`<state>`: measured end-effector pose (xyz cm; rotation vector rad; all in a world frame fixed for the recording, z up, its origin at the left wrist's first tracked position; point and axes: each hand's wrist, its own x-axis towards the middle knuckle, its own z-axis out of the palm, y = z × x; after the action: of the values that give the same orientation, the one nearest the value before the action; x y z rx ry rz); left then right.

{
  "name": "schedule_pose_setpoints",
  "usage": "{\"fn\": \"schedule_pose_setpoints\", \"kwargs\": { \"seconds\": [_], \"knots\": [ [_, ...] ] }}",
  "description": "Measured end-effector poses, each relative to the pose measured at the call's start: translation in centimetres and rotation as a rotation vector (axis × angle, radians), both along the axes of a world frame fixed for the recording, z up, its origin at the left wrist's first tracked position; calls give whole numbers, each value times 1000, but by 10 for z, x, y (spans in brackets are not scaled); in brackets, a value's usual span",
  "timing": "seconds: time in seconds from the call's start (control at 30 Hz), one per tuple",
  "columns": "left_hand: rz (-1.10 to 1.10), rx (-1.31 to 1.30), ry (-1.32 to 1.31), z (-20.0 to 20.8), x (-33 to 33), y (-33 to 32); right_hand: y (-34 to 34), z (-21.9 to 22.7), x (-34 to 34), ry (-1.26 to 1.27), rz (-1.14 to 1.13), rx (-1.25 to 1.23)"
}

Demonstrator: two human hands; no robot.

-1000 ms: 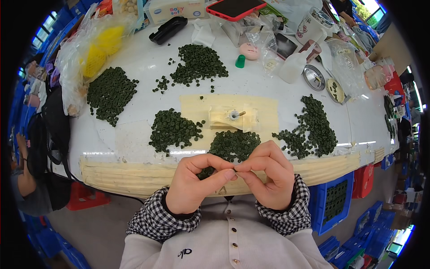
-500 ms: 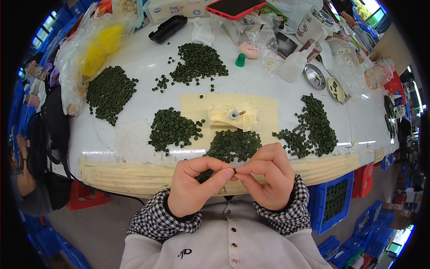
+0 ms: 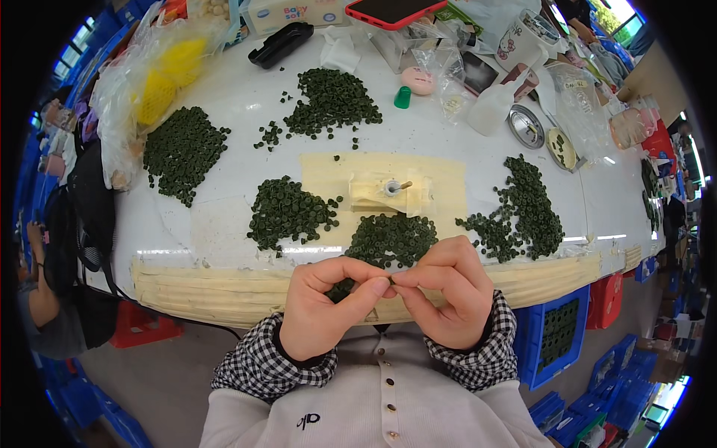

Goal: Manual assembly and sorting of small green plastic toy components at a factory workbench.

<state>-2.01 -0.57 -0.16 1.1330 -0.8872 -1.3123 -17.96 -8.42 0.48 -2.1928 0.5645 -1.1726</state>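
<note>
Just past the table's near edge, my left hand point(image 3: 321, 310) and my right hand point(image 3: 452, 299) meet fingertip to fingertip. Between them they pinch one small dark green piece point(image 3: 392, 281), mostly covered by the fingers. A pile of dark green ring-shaped pieces point(image 3: 393, 239) lies just beyond my hands, and a few more show behind my left hand. Farther off, a small fixture point(image 3: 388, 190) wrapped in cream tape, with a pale round part and a thin brownish pin, sits on a taped patch point(image 3: 447, 175) of the table.
Similar green piles lie at middle left point(image 3: 287, 216), far left point(image 3: 187, 155), far centre point(image 3: 332, 101) and right point(image 3: 527, 209). Along the back are a black plastic case point(image 3: 281, 46), a red-cased phone point(image 3: 392, 11), a green cap point(image 3: 402, 98) and round tins. A blue crate point(image 3: 554, 336) stands below right.
</note>
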Motion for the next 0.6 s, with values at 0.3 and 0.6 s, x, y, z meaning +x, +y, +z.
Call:
{"fn": "schedule_pose_setpoints", "kwargs": {
  "seconds": [0.3, 0.6],
  "knots": [
    [26, -51, -79, -2, -2, 1, 4, -2, -2, -71, 87, 448],
    [31, -38, -99, -2, 0, 3, 10, -3, 1, -83, 66, 466]
  ]
}}
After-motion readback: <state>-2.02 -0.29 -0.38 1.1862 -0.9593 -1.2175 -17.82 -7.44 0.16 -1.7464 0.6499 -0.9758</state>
